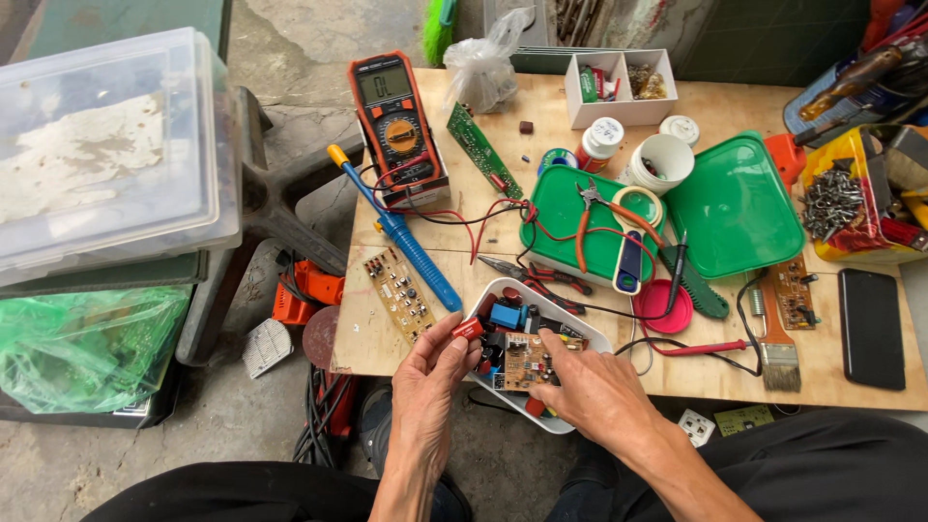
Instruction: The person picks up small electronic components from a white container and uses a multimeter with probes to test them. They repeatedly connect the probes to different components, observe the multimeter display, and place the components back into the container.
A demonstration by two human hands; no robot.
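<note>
Left hand pinches a small red component; right hand grips a brown circuit board inside the white tray on the counter.

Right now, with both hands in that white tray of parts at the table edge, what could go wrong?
The white tray overhangs the table's front edge; pressing down with the right hand might tip it and spill components. The left hand pinches a small red part beyond the edge, so a slip could drop it to the floor. Meter leads run close by and could snag.
</note>
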